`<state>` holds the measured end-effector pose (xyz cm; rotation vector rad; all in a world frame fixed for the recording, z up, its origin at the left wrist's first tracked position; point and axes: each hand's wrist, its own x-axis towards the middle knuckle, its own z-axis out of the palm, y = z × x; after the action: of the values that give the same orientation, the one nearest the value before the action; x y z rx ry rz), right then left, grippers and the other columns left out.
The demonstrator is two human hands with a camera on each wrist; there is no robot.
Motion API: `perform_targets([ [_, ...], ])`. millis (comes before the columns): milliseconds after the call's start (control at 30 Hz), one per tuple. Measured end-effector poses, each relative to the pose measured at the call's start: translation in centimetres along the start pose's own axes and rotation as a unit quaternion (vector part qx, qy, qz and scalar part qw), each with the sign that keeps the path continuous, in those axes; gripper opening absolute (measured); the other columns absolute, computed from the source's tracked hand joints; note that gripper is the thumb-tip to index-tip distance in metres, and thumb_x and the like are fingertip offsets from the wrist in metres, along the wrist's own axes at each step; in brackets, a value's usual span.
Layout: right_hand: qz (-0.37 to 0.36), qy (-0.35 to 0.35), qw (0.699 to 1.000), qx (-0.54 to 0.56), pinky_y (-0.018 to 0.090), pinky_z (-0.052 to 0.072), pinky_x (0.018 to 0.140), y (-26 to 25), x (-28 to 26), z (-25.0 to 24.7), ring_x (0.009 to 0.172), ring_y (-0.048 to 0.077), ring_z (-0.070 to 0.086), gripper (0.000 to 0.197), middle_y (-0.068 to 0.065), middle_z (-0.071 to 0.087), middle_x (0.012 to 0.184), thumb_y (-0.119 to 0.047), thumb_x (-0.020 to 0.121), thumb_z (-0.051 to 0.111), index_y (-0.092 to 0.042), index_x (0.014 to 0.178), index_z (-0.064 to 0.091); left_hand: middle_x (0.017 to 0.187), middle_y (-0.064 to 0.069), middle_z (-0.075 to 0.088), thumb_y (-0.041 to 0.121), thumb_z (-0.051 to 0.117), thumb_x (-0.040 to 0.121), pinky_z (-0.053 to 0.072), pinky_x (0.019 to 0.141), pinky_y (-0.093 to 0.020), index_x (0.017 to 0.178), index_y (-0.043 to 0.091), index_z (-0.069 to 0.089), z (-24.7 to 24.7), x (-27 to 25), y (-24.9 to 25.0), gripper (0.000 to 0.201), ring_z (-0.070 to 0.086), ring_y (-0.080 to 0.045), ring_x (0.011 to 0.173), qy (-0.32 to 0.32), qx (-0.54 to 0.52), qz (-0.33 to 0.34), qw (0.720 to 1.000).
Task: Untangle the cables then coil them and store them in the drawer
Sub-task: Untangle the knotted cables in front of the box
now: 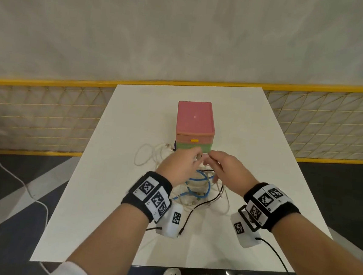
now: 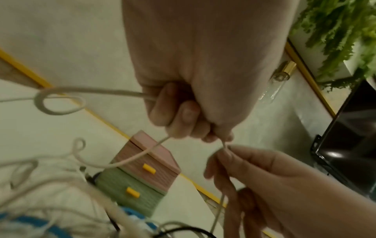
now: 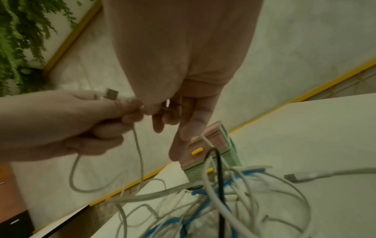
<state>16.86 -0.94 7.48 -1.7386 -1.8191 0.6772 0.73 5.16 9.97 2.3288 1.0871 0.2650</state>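
Head view: untangling is in hand. A white cable [image 2: 130, 159] is pinched by both hands [image 1: 178, 167] [image 1: 228, 173] before the drawers [image 1: 196, 125]; its plug [image 3: 111, 94] must next be threaded free.

Bare table [image 1: 251, 157] right of the drawer box [image 1: 195, 125]; cable tangle [image 1: 200, 190] just before its front.
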Motion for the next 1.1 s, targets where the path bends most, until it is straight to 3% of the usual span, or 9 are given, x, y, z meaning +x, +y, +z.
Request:
perform_targets([
  [67,0.038,-0.011,0.998,0.041,0.03,0.051,0.052,0.8,-0.1,0.1,0.06,0.017,0.068,0.024,0.001,0.055,0.084,-0.025,0.101,0.035,-0.019,0.083,0.051,0.057,0.005,0.047,0.039,0.043,0.101,0.034,0.05,-0.031,0.093,0.014,0.052,-1.2,0.2,-0.2,0.028,0.042,-0.014,0.047,0.1,0.004,-0.007,0.995],
  [167,0.073,-0.022,0.995,0.058,0.034,0.052,0.048,1.7,-0.4,0.3,0.063,0.02,0.07,0.026,0.004,0.052,0.079,-0.024,0.1,0.032,-0.014,0.082,0.048,0.061,0.001,0.051,0.036,0.042,0.102,0.044,0.055,-0.035,0.104,0.016,0.054,-3.5,0.4,-1.0,0.024,0.053,-0.025,0.055,0.195,0.005,-0.055,0.979],
  [300,0.043,-0.01,0.998,0.035,0.029,0.05,0.049,0.9,0.0,0.0,0.063,0.018,0.069,0.027,-0.002,0.052,0.081,-0.028,0.101,0.032,-0.015,0.083,0.048,0.07,0.003,0.057,0.039,0.038,0.102,0.047,0.06,-0.036,0.141,0.032,0.036,-2.8,-0.3,0.2,0.039,0.058,-0.022,0.063,0.092,0.05,-0.007,0.994],
  [467,-0.002,-0.019,1.0,0.013,0.024,0.048,0.06,0.7,0.3,-0.4,0.063,0.015,0.066,0.019,-0.011,0.053,0.088,-0.027,0.1,0.039,-0.018,0.097,0.055,0.061,0.006,0.046,0.043,0.042,0.1,0.031,0.058,-0.031,0.094,0.01,0.058,-1.0,0.1,0.4,0.037,0.044,-0.015,0.056,-0.044,0.021,-0.005,0.999],
  [533,0.017,-0.039,0.999,0.014,0.026,0.052,0.069,1.4,-0.1,-0.3,0.07,0.012,0.067,0.019,-0.01,0.055,0.107,-0.027,0.098,0.045,-0.023,0.114,0.054,0.067,0.001,0.053,0.042,0.041,0.101,0.034,0.058,-0.03,0.096,0.011,0.061,-2.1,0.3,-0.1,0.037,0.045,-0.012,0.056,-0.05,0.014,-0.03,0.998],
  [667,0.012,-0.035,0.999,0.0,0.024,0.049,0.082,2.1,-0.9,-0.3,0.085,0.009,0.064,0.036,-0.013,0.046,0.124,-0.02,0.096,0.05,-0.028,0.131,0.046,0.103,-0.016,0.069,0.028,0.041,0.102,0.048,0.074,-0.034,0.132,0.019,0.044,-6.2,1.2,-2.7,0.031,0.064,-0.031,0.084,0.207,-0.044,-0.131,0.969],
  [767,-0.018,-0.089,0.996,0.024,0.019,0.048,0.073,1.5,-0.9,0.2,0.077,0.003,0.059,0.019,-0.012,0.061,0.101,-0.014,0.092,0.055,-0.024,0.105,0.062,0.121,-0.023,0.063,0.028,0.047,0.099,0.047,0.092,-0.038,0.15,0.021,0.015,-7.5,1.3,-4.0,0.06,0.062,-0.035,0.105,0.218,-0.096,-0.144,0.96],
  [900,-0.063,-0.246,0.967,-0.002,0.018,0.049,0.071,-0.6,-1.0,3.1,0.077,0.011,0.062,0.012,-0.004,0.068,0.093,-0.015,0.086,0.06,-0.019,0.094,0.068,0.095,-0.007,0.061,0.034,0.04,0.101,0.036,0.075,-0.028,0.119,0.014,0.052,-5.7,0.8,-4.0,0.029,0.056,-0.022,0.085,0.164,-0.112,-0.12,0.973],
  [1100,-0.124,-0.381,0.907,-0.134,0.035,0.045,0.09,-1.3,-0.8,8.4,0.106,0.022,0.055,0.026,0.008,0.058,0.114,-0.009,0.081,0.062,-0.013,0.106,0.068,0.073,0.0,0.054,0.03,0.045,0.1,0.035,0.059,-0.026,0.092,0.011,0.054,-1.9,-1.5,-4.4,0.022,0.047,-0.016,0.066,0.136,-0.155,-0.128,0.97],
])
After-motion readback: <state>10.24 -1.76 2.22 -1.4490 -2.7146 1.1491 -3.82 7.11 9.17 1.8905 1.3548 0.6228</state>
